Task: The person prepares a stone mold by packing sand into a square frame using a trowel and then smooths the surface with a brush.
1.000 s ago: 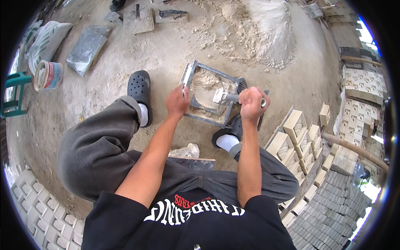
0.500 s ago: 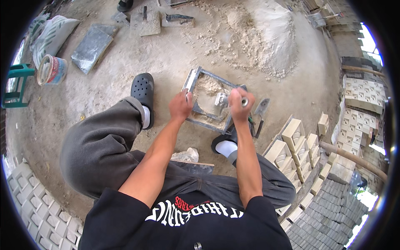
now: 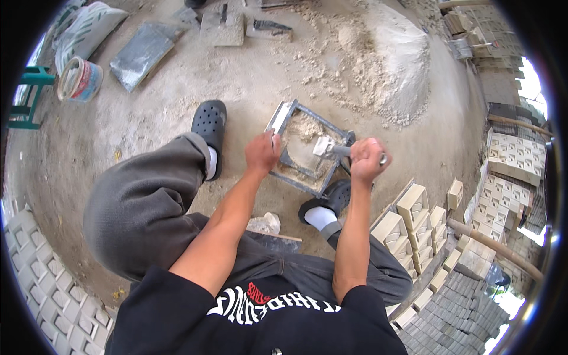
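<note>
A square metal mould frame (image 3: 322,120) lies on the ground before me, with pale damp sand mix (image 3: 305,126) inside it and a smaller inner frame. Gripping its left side is my left hand (image 3: 262,152), fingers closed round the edge. My right hand (image 3: 368,158) is wrapped round the tubular metal handle of a hammer (image 3: 323,147). The hammer's powder-caked head is over the mould's right part; whether it touches the mix I cannot tell. My right shoe (image 3: 338,195) is close against the mould's lower right corner.
A heap of pale powder (image 3: 402,71) lies beyond the mould. Finished patterned blocks (image 3: 408,222) stand at right, others (image 3: 53,284) at lower left. Float trowels (image 3: 222,29), a grey board (image 3: 142,54), a bucket (image 3: 80,80) and a green stool (image 3: 26,97) are farther off.
My right hand has moved right and lower, so the hammer's handle lies flatter; its head stays over the same part of the mould. My left hand keeps its grip. The whole view has shifted slightly.
</note>
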Available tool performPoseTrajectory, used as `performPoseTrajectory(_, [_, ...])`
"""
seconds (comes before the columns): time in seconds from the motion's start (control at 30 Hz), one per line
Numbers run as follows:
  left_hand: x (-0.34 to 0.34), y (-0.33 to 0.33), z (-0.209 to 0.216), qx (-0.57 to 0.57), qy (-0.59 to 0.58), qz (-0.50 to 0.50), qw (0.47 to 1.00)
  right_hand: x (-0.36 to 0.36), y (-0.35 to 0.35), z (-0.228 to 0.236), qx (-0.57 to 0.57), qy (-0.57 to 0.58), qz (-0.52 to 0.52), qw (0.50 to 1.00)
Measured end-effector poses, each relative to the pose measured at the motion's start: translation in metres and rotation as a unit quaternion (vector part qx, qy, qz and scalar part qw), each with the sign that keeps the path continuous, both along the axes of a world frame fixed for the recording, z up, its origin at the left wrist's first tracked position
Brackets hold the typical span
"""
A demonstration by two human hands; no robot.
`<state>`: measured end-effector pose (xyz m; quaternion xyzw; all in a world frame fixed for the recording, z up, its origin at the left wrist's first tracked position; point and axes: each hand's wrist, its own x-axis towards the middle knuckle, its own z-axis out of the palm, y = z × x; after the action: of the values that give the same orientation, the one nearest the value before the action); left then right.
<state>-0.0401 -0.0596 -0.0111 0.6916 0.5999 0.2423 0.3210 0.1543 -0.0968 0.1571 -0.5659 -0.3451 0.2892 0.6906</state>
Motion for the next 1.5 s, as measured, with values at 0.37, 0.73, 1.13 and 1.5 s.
performPoseTrajectory(0.37, [-0.002,0.001,-0.003,0.004,0.021,-0.014,1.000,-0.010,0.006,0.008,0.008,0.015,0.010,1.000])
performPoseTrajectory(0.73, [-0.003,0.001,-0.011,0.037,0.003,-0.018,0.999,-0.005,0.030,0.004,0.003,0.023,0.024,0.999])
performPoseTrajectory(1.13, [0.001,-0.001,-0.005,0.031,-0.006,-0.010,0.999,-0.011,0.048,0.011,0.014,0.030,-0.021,0.999])
performPoseTrajectory(1.5, [0.002,0.006,0.003,0.001,0.003,-0.010,1.000,-0.014,0.057,0.021,0.000,0.019,0.004,1.000])
